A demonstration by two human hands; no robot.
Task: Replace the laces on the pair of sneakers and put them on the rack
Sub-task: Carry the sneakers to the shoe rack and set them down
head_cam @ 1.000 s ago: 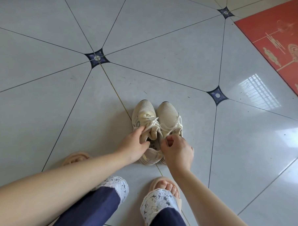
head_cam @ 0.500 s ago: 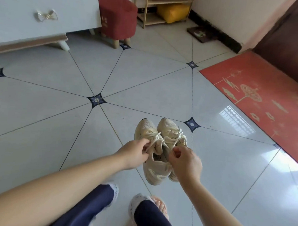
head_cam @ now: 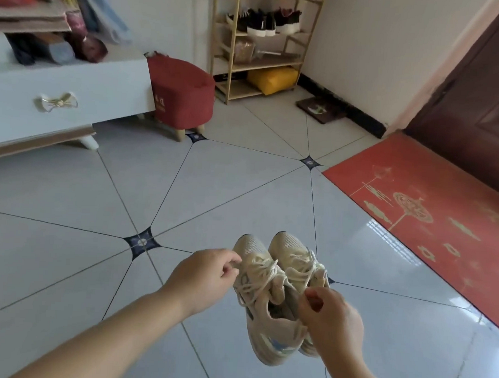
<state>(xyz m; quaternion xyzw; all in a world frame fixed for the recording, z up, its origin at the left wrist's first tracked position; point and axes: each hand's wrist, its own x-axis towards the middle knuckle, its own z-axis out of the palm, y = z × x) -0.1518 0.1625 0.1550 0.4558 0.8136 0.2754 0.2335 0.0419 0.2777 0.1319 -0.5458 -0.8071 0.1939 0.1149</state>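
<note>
— Well, where are the sneakers [head_cam: 268,329]?

— Both hang in the air above the tiled floor [head_cam: 69,238], side by side and touching. Their toes point away from the person and their heels tip down. Cream laces [head_cam: 263,271] are threaded and tied on each.

— And the grip on each side?

— The left grip [head_cam: 201,275], a bare hand, has thumb and fingertips pinched together on a lace at the outer edge of the sneaker on its side. The right grip [head_cam: 334,324] is curled and clamped on the collar of the other sneaker, thumb against forefinger.

— Where is the rack [head_cam: 276,64]?

— Well apart from the sneakers, against the far wall. Dark shoes [head_cam: 261,23] with white soles sit on an upper shelf, and a yellow bag [head_cam: 273,80] sits on a low one. A red stool [head_cam: 181,94] stands just beside the rack. A red mat [head_cam: 413,207] lies to the right, before a dark door [head_cam: 481,99].
</note>
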